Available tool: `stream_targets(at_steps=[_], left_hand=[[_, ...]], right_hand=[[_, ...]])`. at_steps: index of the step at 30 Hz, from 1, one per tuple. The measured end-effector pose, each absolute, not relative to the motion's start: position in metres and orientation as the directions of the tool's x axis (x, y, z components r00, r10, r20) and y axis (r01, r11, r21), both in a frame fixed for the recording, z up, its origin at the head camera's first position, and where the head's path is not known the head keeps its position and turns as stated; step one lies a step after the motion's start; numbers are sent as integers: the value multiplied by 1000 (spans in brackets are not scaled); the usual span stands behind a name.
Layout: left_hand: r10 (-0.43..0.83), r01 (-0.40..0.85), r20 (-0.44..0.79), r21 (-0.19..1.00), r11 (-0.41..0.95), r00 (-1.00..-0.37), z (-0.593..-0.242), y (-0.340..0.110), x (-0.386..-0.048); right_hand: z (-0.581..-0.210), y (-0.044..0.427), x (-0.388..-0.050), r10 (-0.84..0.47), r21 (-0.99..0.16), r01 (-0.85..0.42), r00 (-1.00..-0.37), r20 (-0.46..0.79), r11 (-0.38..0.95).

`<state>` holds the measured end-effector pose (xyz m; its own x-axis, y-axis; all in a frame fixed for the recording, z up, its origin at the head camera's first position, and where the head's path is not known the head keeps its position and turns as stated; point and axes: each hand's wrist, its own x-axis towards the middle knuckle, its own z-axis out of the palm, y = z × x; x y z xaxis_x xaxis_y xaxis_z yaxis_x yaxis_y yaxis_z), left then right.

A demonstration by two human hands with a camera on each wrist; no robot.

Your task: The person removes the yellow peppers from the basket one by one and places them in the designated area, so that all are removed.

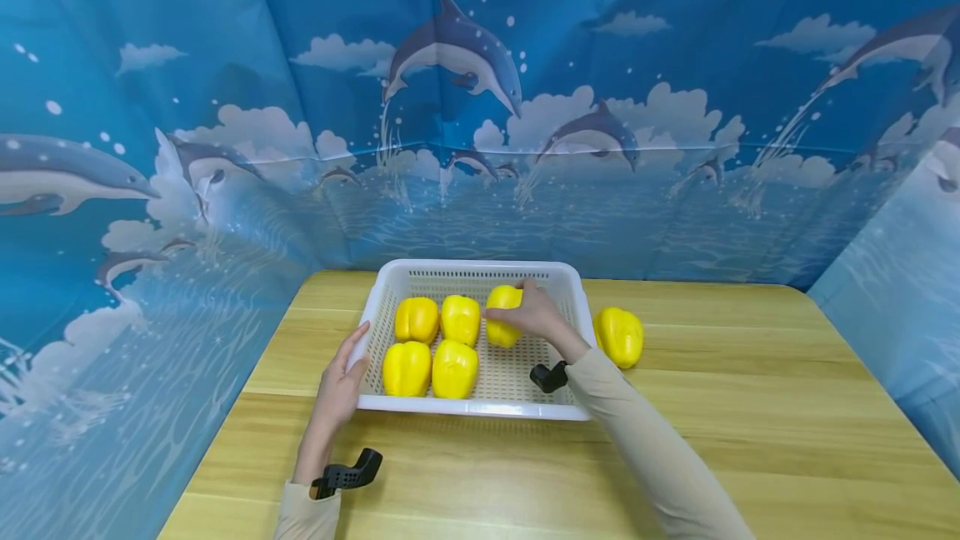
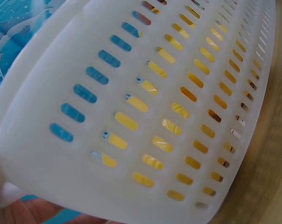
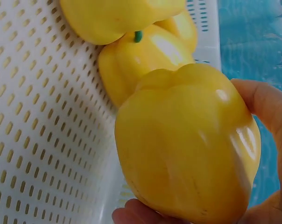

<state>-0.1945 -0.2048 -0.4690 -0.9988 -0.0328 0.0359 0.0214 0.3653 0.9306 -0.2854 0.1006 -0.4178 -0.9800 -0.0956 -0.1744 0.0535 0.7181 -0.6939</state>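
My right hand (image 1: 538, 315) grips a yellow bell pepper (image 1: 502, 325) over the right part of a white plastic basket (image 1: 480, 408). In the right wrist view the held pepper (image 3: 187, 144) sits between thumb and fingers, with other yellow peppers (image 3: 145, 56) beyond it. Several yellow bell peppers (image 1: 454, 369) stand grouped in the basket's left half. My left hand (image 1: 339, 386) holds the basket's left side at the rim. The left wrist view is mostly the slotted basket wall (image 2: 43, 149), with a few fingertips (image 2: 36, 211) below its edge.
One more yellow bell pepper (image 1: 619, 337) lies on the wooden table (image 1: 750, 390), just right of the basket. A blue dolphin-print curtain (image 1: 480, 207) hangs behind the table and along both sides. Black camera mounts are strapped to both wrists.
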Motion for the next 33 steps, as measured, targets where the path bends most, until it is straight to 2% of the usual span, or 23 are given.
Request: stream_targets(at_steps=[11,18,24,33], left_hand=[[-26,29,41,933,358,-999,-469,-205,-195],[-27,27,39,934,356,-999,-469,-205,-194],[-28,32,45,935,353,-999,-470,-206,-194],[-28,29,42,935,354,-999,-470,-206,-194]], right_hand=[[-411,109,-275,-99,-772,-24,-994,-51,636],[-405,114,-267,-103,-818,-40,-994,-24,574],[-400,119,-260,-63,-847,-18,-998,-19,532],[-394,125,-248,9,-860,-42,-998,54,509]])
